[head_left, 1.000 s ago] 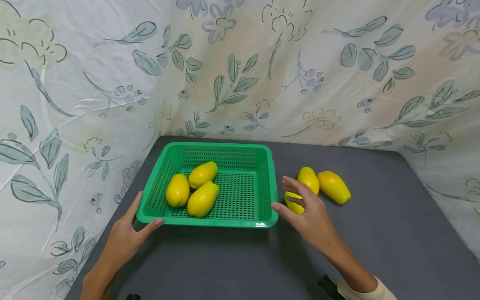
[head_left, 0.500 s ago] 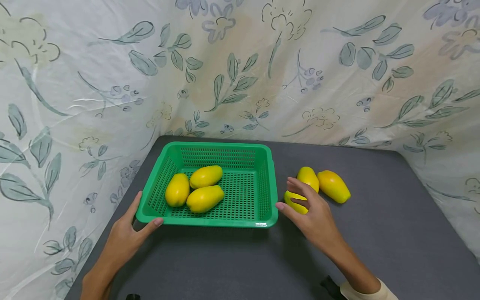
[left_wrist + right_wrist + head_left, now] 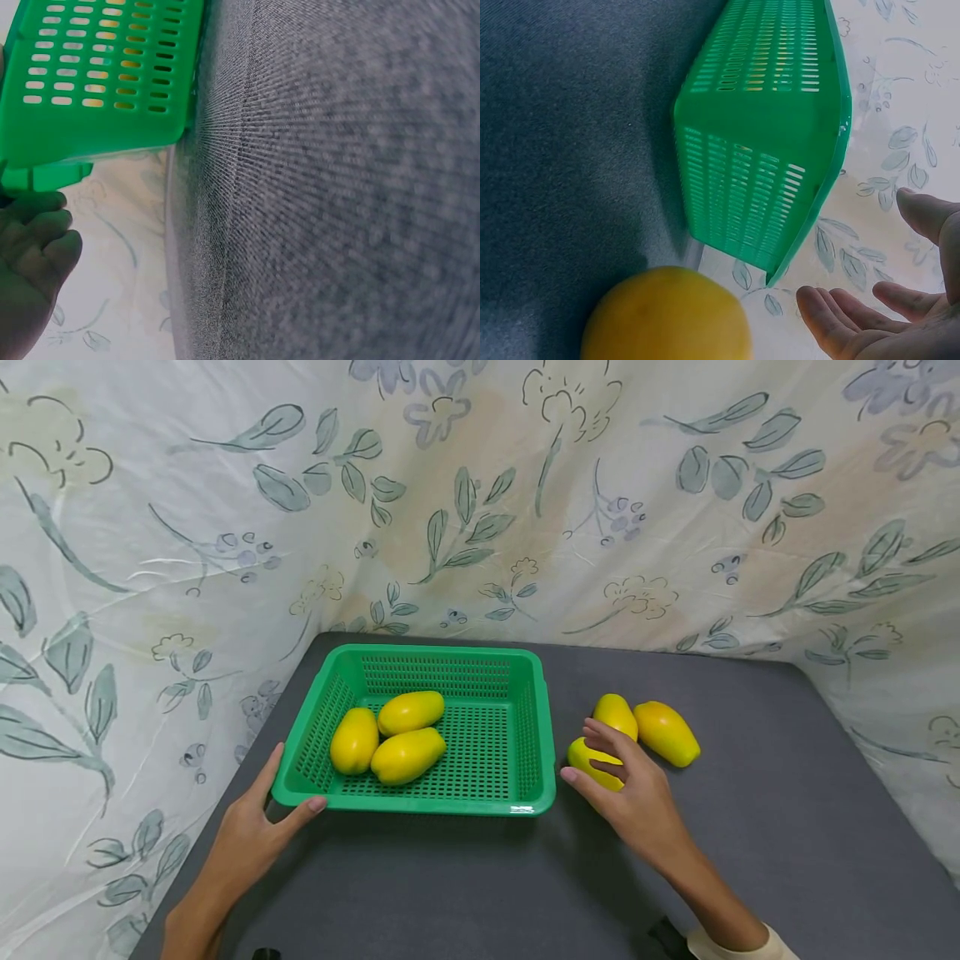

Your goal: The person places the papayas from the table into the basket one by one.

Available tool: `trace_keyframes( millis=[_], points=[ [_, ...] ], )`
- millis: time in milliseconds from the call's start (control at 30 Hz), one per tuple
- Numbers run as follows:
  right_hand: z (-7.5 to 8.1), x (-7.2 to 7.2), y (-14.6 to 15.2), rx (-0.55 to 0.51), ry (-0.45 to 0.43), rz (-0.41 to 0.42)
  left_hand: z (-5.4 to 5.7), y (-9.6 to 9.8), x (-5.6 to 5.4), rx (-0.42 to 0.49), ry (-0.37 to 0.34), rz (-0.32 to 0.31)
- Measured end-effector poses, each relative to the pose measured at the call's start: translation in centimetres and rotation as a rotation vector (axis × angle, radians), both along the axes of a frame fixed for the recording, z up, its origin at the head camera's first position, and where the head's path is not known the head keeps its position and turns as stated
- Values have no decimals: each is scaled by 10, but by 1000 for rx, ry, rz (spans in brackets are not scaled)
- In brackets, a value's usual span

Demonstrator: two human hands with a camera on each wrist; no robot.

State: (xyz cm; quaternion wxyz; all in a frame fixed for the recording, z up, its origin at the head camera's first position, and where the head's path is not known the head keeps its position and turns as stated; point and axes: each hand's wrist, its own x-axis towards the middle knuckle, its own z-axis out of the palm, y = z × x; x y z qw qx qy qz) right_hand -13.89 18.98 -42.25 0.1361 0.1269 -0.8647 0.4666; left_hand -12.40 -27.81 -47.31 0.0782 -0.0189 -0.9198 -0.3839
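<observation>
Floral cloth point(image 3: 517, 543) hangs behind and to both sides of a grey-covered table point(image 3: 435, 885). On the table sits a green basket point(image 3: 420, 805), perforated and upright, with a left fruit point(image 3: 354, 742), a back fruit point(image 3: 411, 712) and a front fruit point(image 3: 408, 757), all yellow, toward its left side. Outside, to the right of the basket, a near fruit point(image 3: 582, 757), a far fruit point(image 3: 616, 714) and a right fruit point(image 3: 667, 733), also yellow, lie in a group.

My left hand point(image 3: 251, 839) holds the basket's near left corner, thumb over the front rim, fingers along the side wall. My right hand point(image 3: 637, 793) is spread wide and holds nothing; its thumb stands beside the basket's right rim, and its fingers pass in front of the near fruit. The right wrist view shows a gap between this hand and the basket.

Recommended technique, in my judgement: use the left hand as a brace only, since a firm push at one corner would likely swivel the basket. For a secure grasp, set thumb and fingers on opposite sides of a fruit's thick middle; the smooth skin may slip at the tapered ends. Approach the near fruit from above: a sideways nudge could roll it into the far fruit. Apply light, even pressure.
</observation>
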Motion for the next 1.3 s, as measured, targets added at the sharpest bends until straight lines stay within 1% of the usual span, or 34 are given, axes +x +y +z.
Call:
trace_keyframes(
  millis=[233, 567, 767, 1000, 1200, 1300],
  points=[
    [-1, 0, 5, 13, -8, -19, 1, 1, -1, 3, 21, -4],
    [-5, 0, 11, 15, 20, -36, 0, 0, -1, -1, -8, 1],
    [-8, 0, 14, 29, 27, -48, 2, 0, 0, 8, -5, -2],
    [-11, -1, 21, 54, 55, -65, -1, 0, 0, 2, -5, 2],
    [-12, -1, 27, 83, 41, -87, 0, 1, 0, -4, -14, 9],
    [-13, 0, 30, 81, 38, -89, 1, 1, 0, -9, -15, 13]
  ],
)
